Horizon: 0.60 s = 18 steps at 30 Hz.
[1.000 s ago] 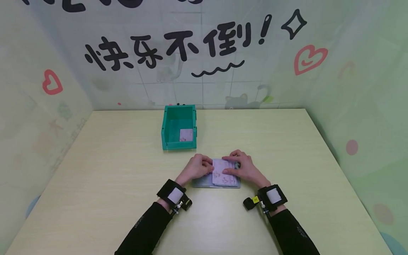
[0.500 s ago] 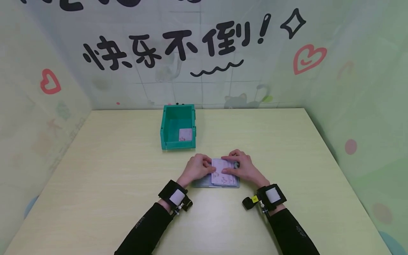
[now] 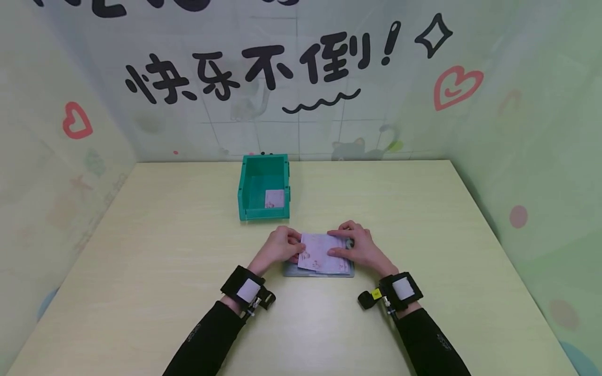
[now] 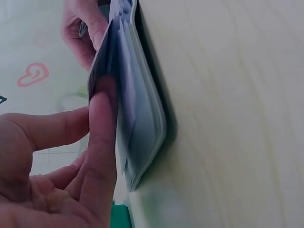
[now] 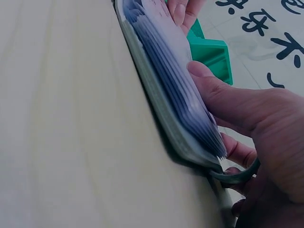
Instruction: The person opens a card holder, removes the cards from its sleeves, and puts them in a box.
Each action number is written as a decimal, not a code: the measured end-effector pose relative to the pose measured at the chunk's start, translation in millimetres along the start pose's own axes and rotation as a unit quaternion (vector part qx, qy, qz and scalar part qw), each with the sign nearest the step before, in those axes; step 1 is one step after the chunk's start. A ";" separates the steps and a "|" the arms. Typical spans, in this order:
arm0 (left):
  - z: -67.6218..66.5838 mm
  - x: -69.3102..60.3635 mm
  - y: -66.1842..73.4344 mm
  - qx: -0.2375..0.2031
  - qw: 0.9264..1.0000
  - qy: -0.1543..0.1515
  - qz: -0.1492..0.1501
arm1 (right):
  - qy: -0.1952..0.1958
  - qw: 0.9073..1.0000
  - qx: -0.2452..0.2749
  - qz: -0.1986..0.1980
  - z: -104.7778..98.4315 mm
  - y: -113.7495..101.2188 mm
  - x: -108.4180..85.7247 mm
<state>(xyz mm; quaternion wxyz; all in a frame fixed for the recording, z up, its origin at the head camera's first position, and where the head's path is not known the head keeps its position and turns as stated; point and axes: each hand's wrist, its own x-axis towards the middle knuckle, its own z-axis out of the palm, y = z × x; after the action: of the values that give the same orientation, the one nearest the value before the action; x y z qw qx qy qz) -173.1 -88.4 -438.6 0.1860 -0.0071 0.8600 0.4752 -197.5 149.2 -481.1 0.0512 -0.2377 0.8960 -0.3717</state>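
Note:
A small booklet with a grey-blue cover (image 3: 292, 270) lies open on the table, its stack of thin pages (image 5: 166, 76) fanned at the edge. In the head view, the left hand (image 3: 280, 245) is at the booklet's left side. It pinches the edge of a patterned lilac page (image 3: 312, 256) between thumb and finger; the left wrist view has a finger (image 4: 102, 128) behind this page, which stands off the cover. The right hand (image 3: 359, 248) holds the pages at the right, thumb (image 5: 202, 71) on top and other fingers round the far edge. Beside them curves a dark teal loop (image 5: 237, 176).
Behind the booklet, toward the back of the pale wooden table (image 3: 188, 219), stands a green open bin (image 3: 263, 214). A lilac patterned card (image 3: 275, 199) lies in its front right corner. Printed fabric walls (image 3: 517, 156) border the table at the back and sides.
The left hand has moved left with the page's edge, so the lilac page now reaches farther over the cover's left part. The right hand has stayed in place.

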 end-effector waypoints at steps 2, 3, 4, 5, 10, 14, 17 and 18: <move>-3.0 -2.5 -1.3 -0.015 1.000 -0.005 -0.003 | 0.001 1.000 0.001 -0.001 0.0 0.1 -0.5; -5.2 -3.5 -2.2 -0.020 1.000 -0.008 -0.003 | 0.003 1.000 0.000 -0.002 0.1 0.4 -0.6; -7.7 -4.5 -3.0 -0.022 1.000 -0.009 -0.004 | 0.003 1.000 0.002 -0.003 0.1 0.7 -0.7; -10.7 -5.4 -3.5 -0.023 1.000 -0.009 -0.005 | 0.004 1.000 0.003 -0.003 0.0 0.8 -0.8; -34.5 -6.9 -4.1 -0.021 1.000 0.015 0.011 | 0.007 1.000 0.008 -0.008 0.2 2.7 -0.2; -57.1 -5.3 -1.1 -0.026 0.996 0.073 0.047 | 0.008 1.000 0.010 -0.011 0.8 4.0 -0.2; -70.6 -1.7 1.3 -0.015 0.989 0.131 0.069 | 0.006 1.000 0.011 -0.009 1.4 5.1 -0.9; -74.1 -0.4 2.2 -0.008 0.986 0.151 0.074 | 0.005 1.000 0.010 -0.007 1.7 5.4 -1.0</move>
<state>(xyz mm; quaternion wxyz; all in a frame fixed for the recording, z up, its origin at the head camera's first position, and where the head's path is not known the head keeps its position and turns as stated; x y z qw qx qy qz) -196.4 -148.0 -401.2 0.0184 -0.0167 0.8724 0.4882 -198.2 151.9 -486.1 0.0462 -0.2417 0.8905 -0.3827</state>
